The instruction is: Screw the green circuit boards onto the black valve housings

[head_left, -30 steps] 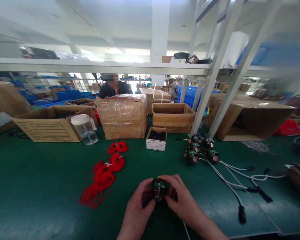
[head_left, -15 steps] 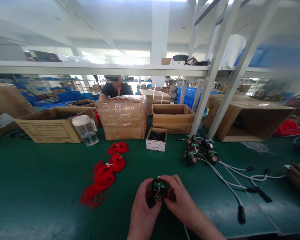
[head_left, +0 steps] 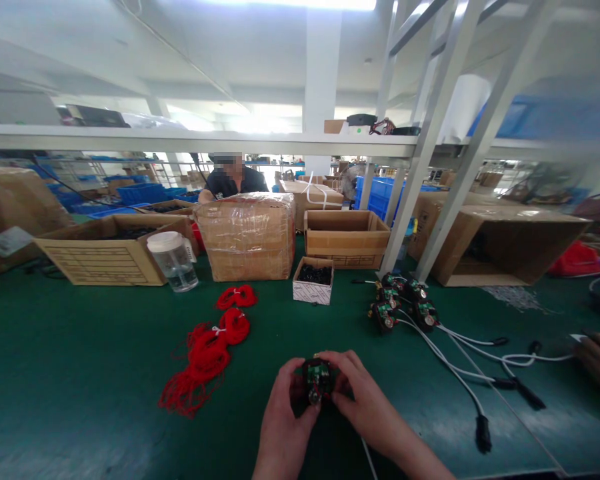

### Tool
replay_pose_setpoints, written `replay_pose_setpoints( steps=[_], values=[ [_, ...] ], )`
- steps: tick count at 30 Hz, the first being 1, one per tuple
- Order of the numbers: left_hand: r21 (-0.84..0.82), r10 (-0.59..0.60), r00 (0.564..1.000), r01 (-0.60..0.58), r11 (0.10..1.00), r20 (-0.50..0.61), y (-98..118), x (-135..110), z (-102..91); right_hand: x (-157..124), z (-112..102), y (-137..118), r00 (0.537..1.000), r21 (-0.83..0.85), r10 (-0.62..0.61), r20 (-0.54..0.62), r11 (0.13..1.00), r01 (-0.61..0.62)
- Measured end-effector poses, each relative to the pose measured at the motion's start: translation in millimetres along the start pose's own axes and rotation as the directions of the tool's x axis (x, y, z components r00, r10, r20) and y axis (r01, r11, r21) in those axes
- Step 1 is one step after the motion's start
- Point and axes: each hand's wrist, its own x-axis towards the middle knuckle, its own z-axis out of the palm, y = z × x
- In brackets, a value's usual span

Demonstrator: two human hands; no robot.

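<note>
The left hand (head_left: 286, 417) and right hand (head_left: 360, 397) together grip one circuit-board module (head_left: 317, 377), seemingly unfinished, while similar cabled modules (head_left: 424, 313) (likewise uncovered) lie to the right.

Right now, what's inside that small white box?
The small white box holds a heap of small black pieces. Their top layer shows; whatever lies beneath it is covered.

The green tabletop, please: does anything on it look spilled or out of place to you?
Possibly the thin, pale pieces at right: they lie loose and scattered in front of the open carton, as if spilled. Nothing else clearly stands out.
</note>
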Motion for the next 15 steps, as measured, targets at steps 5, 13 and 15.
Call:
replay_pose_setpoints(
  steps=[5, 13, 15],
  values=[
    [-0.048, 0.031, 0.995, -0.027, 0.998, 0.097, -11, 3, -10.9, -3, -3, -1, 1.0, -0.004, -0.01, 0.028, 1.0, 0.01],
    [-0.039, 0.102, 0.965, -0.096, 0.995, 0.24, -36, 14, -25.1, 73, -54, -22, 0.988, -0.362, -0.14, -0.062, 0.926, 0.109],
    [0.024, 0.11, 0.965, -0.119, 0.993, 0.237, -33, 16, -23.7, 119, -64, -29, 0.986, -0.567, -0.153, -0.072, 0.819, 0.086]
  ],
)
